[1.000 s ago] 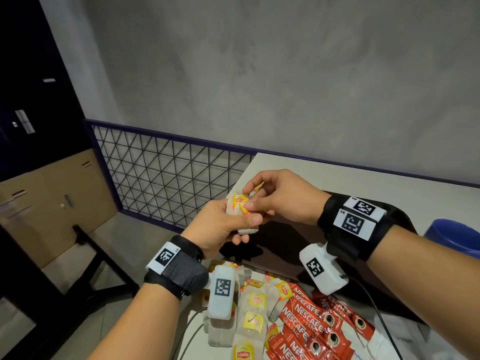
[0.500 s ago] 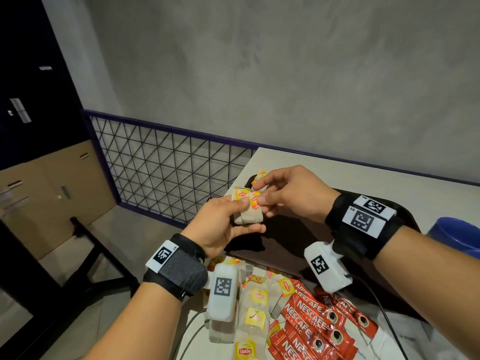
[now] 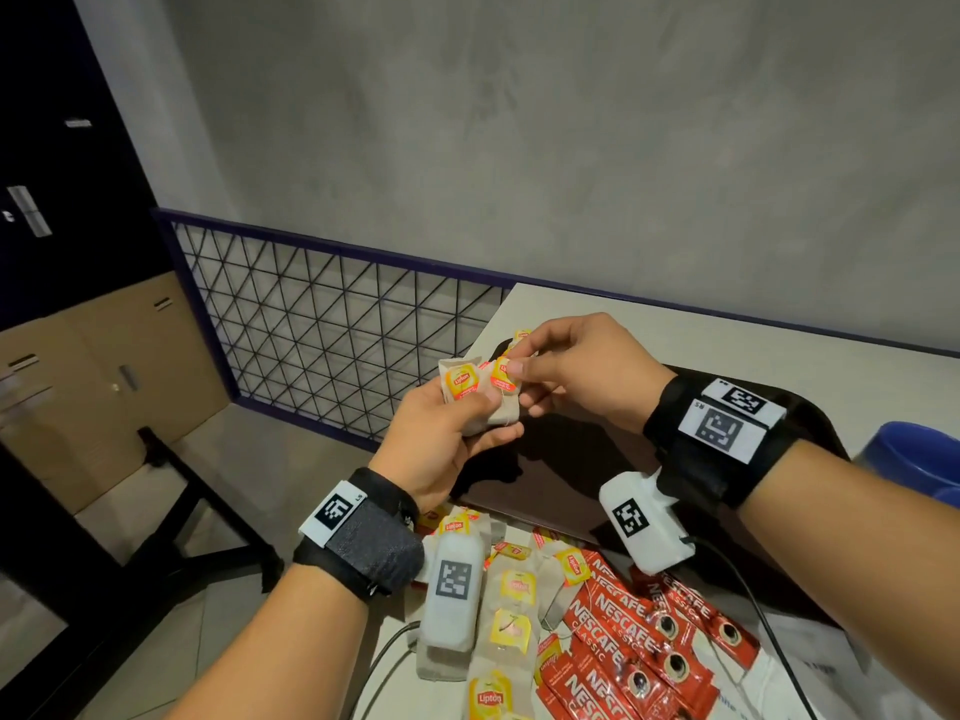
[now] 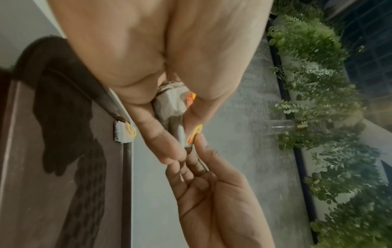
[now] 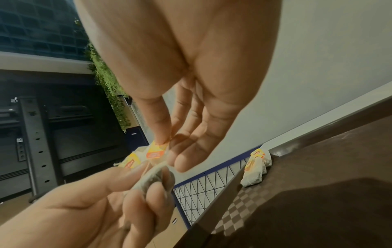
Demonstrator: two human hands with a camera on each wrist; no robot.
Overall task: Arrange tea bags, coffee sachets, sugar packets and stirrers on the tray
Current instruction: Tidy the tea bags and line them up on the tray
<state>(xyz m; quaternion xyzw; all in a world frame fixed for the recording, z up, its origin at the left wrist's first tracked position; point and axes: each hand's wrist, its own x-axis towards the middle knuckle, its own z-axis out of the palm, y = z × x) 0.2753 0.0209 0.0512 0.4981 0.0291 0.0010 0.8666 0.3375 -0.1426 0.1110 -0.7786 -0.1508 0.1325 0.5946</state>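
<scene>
So the whole thing hinges on that little bundle of tea bags (image 3: 480, 402) sitting in the left hand (image 3: 441, 441), with the right hand (image 3: 576, 374) coming at it from the other side. The left fingers are curled round the lower part of the bundle, thumb across the front, so the paper bodies point down into the palm and the yellow Lipton tags stick up out of the top. The right thumb and forefinger are pinched together on one tag (image 3: 503, 374) right at the top edge, other fingers loosely extended underneath (the wrist view shows them hanging free, not holding anything). Bags look soft, off-white and crumpled, tags bright yellow and orange. Both hands hover just above the near-left corner of the dark tray (image 3: 810, 407), which lies below and beyond the fingertips; a small stack of tea bags (image 5: 255, 169) already sits at its far corner. My guess is the right hand peels one bag off and sets it on the tray. The rest of the bags and the red coffee sachets (image 3: 628, 641) lie back under the wrists.
</scene>
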